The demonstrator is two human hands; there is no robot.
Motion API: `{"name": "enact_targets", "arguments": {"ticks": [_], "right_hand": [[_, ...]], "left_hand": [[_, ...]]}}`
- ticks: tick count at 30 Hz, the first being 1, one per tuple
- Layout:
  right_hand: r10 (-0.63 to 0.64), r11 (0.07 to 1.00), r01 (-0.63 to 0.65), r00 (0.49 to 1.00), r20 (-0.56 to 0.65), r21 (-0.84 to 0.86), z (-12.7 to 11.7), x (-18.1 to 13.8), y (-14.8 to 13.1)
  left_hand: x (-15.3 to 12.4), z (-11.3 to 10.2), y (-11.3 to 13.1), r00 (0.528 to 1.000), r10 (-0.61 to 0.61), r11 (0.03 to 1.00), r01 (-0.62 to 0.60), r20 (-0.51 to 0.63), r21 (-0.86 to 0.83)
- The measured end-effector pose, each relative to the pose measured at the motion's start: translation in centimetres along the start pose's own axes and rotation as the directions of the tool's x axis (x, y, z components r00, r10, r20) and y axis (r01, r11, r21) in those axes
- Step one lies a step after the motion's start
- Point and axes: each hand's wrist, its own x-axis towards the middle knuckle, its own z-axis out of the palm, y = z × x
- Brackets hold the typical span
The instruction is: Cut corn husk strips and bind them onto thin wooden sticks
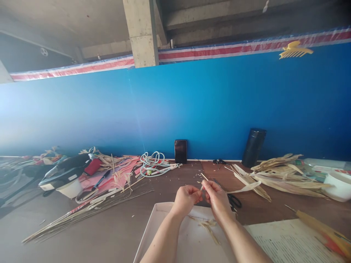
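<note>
My left hand [188, 197] and my right hand [216, 195] meet over the far rim of a shallow white box [150, 227]. The fingers of both are pinched. From my right hand's fingertips a thin pale stick [204, 176] pokes up toward the far side. A small whitish bit shows between the two hands, and my left fingers are closed at it; what exactly they grip is too small to make out. Several torn scraps of dry husk [210, 230] lie in the box beneath. Black-handled scissors [234, 201] rest just right of my right hand, partly hidden by it.
Dry corn husks [285, 175], a black cylinder [254, 148] and a white bowl [340, 185] stand right. A phone [180, 151] leans on the blue partition [219, 106]. Left are a coiled pale cord [155, 164], thin stalks [82, 212] and pink paper [115, 175]. A printed sheet [282, 241] lies front right.
</note>
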Motion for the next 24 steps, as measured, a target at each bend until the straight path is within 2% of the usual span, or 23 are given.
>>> {"name": "enact_targets", "arguments": {"ticks": [5,11,17,24], "right_hand": [[-0.015,1.0,0.016,0.999,0.036,-0.02,0.02,0.07,0.28],[0.006,0.999,-0.005,1.0,0.018,-0.05,0.02,0.03,0.18],[0.075,0.993,-0.074,0.997,-0.009,0.093,-0.31,0.55,-0.1],[0.057,0.998,-0.061,0.989,0.133,0.026,-0.47,0.45,0.19]], "left_hand": [[0.02,-0.06,-0.47,0.999,0.052,0.994,-0.051,-0.009,0.092],[0.11,-0.07,-0.67,0.998,0.061,0.99,-0.057,-0.023,0.131],[0.41,-0.09,-0.85,0.997,0.034,0.998,-0.03,-0.067,0.054],[0.41,0.06,-0.66,0.998,0.039,0.999,-0.04,-0.047,-0.005]]}}
